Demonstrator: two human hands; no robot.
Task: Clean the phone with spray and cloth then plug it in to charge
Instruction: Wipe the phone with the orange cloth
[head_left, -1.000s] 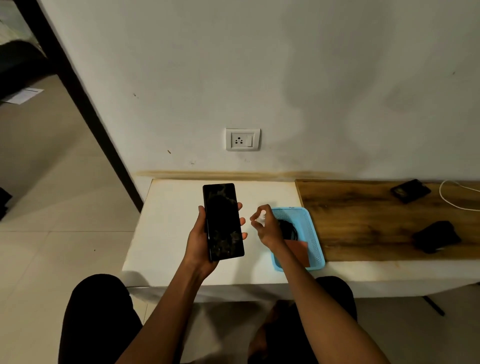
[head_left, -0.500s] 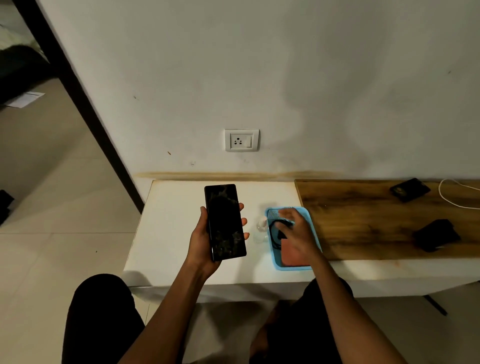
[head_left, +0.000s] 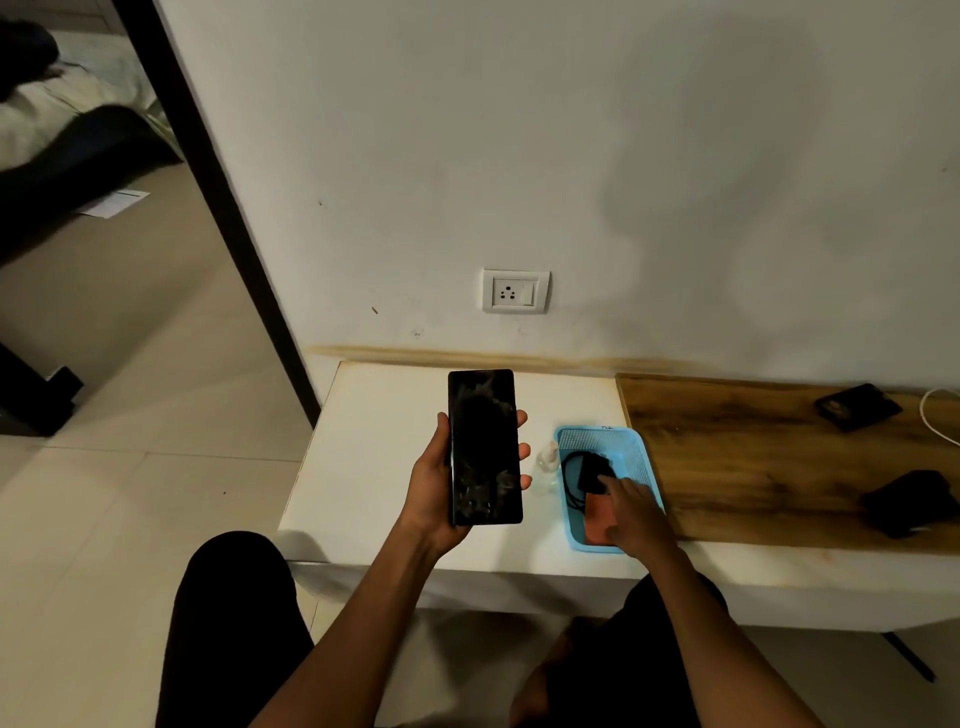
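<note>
The left hand (head_left: 441, 483) is gripping the phone (head_left: 484, 447) upright above the white worktop (head_left: 374, 447), its fingers (head_left: 522, 415) wrapping the right edge and the thumb pressing the left edge; the dark screen is showing smudges and no readable writing. Just right of those fingertips, the small clear spray bottle (head_left: 546, 465) is standing on the worktop, apart from the phone and beside the blue basket (head_left: 636, 441). The right hand (head_left: 636, 514) is reaching into that basket, its fingers lying on the orange cloth (head_left: 597, 522); whether they are pinching it cannot be told. Ahead of those fingers a black charger with coiled cable (head_left: 584, 475) is lying in the basket. A tiny dark mark on the basket's far rim is too small to read. Beyond the phone's top edge, the wall socket (head_left: 514, 291) is sitting above open worktop. Right of the basket, the wooden board (head_left: 753, 457) is carrying two dark objects well apart from both hands.
</note>
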